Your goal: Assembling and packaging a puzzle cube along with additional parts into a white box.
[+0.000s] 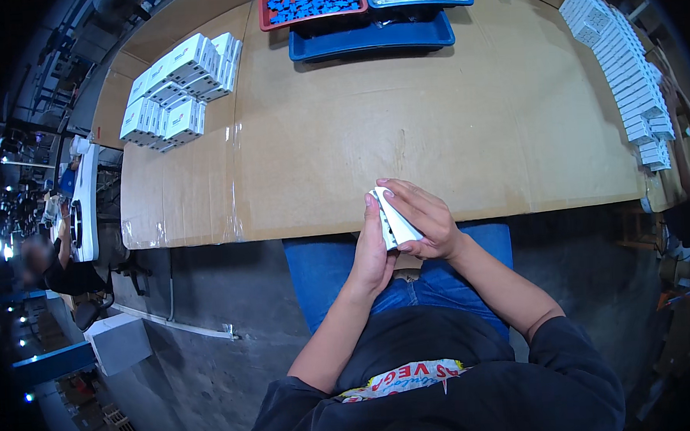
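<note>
Just off the table's front edge, above my lap, both hands close around a small white box-shaped case (397, 222). Dark openings show along its narrow side. My left hand (372, 253) grips that side, thumb pointing up along it. From the right, my right hand (431, 225) wraps over the smooth white face, its fingers reaching the top end. The face and the side meet in a wedge shape; whether they are separate parts I cannot tell. My palms hide the rest of the case.
White boxes (185, 60) stand stacked at the cardboard-covered table's (434, 133) left. At the back, a red tray (265, 9) holds blue pieces, a blue tray (420, 3) holds white sticks, and a blue bin (371, 46) sits before them. White slotted cases (622, 68) line the right edge.
</note>
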`<control>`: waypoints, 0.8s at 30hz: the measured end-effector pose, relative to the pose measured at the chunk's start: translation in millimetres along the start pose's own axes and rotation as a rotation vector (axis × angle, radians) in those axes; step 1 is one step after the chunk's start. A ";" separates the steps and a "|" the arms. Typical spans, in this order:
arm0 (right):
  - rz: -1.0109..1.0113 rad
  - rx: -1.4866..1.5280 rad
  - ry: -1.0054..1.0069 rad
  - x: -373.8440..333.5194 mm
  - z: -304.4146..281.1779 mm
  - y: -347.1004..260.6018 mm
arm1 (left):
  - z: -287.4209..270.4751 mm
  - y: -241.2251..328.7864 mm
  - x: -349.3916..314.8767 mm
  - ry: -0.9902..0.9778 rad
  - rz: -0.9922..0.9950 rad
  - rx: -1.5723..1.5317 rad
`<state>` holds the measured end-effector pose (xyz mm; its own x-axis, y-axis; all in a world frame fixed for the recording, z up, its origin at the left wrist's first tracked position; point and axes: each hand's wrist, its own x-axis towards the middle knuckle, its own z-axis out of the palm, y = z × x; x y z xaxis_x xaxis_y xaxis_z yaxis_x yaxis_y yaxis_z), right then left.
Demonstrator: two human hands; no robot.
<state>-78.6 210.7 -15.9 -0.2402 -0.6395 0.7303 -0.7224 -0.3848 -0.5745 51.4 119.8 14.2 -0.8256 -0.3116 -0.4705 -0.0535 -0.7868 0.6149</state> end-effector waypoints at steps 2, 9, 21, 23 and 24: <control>0.001 0.011 -0.008 0.6 0.9 -0.8 | -1.6 0.6 -0.8 -0.017 -0.007 -0.007; 0.306 0.173 0.079 -7.0 13.6 -5.6 | 0.9 4.1 0.8 0.041 -0.021 0.065; 0.573 0.296 0.020 4.3 -6.7 -21.9 | -14.5 1.9 17.3 0.064 0.353 0.367; 0.509 0.230 -0.061 1.5 -10.1 -22.4 | -10.7 4.0 14.1 0.078 0.342 0.296; 0.441 0.165 -0.143 1.4 -11.0 -22.4 | -8.1 6.0 12.9 0.093 0.335 0.225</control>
<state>-69.9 225.8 2.0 -0.4003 -0.8457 0.3528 -0.4570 -0.1495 -0.8768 45.0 106.7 6.8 -0.7644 -0.5854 -0.2700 0.0794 -0.5011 0.8617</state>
